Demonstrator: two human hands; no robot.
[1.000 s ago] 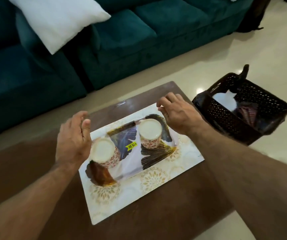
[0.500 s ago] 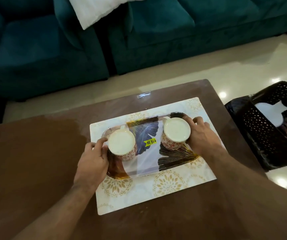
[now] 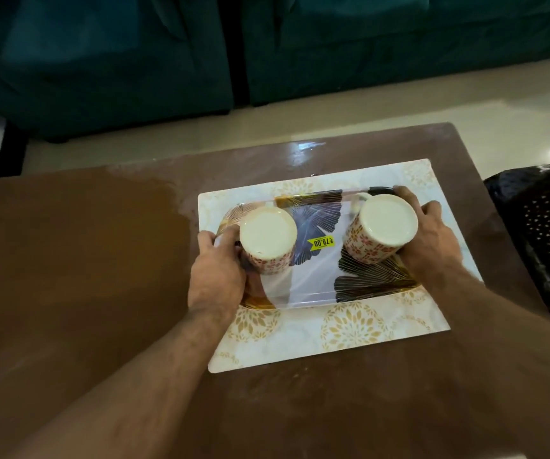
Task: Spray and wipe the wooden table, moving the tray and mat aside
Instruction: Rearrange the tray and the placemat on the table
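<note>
A leaf-patterned tray (image 3: 313,276) with a yellow price sticker rests on a white mat with gold flowers (image 3: 350,329), which lies on the brown wooden table (image 3: 78,276). Two upside-down floral cups stand on the tray, the left cup (image 3: 268,239) and the right cup (image 3: 382,226). My left hand (image 3: 217,273) grips the tray's left end beside the left cup. My right hand (image 3: 429,243) grips the tray's right end, fingers curled round the far corner. I cannot tell whether the tray is lifted off the mat.
A dark perforated basket (image 3: 539,240) stands on the floor just right of the table. A teal sofa (image 3: 267,44) runs along the far side, across a strip of pale floor. The table's left half shows a darker patch (image 3: 101,207).
My hands dropped from above the tray onto its two ends and closed on them. The view shifted, so the table sits more central and the sofa's white cushion left the frame.
</note>
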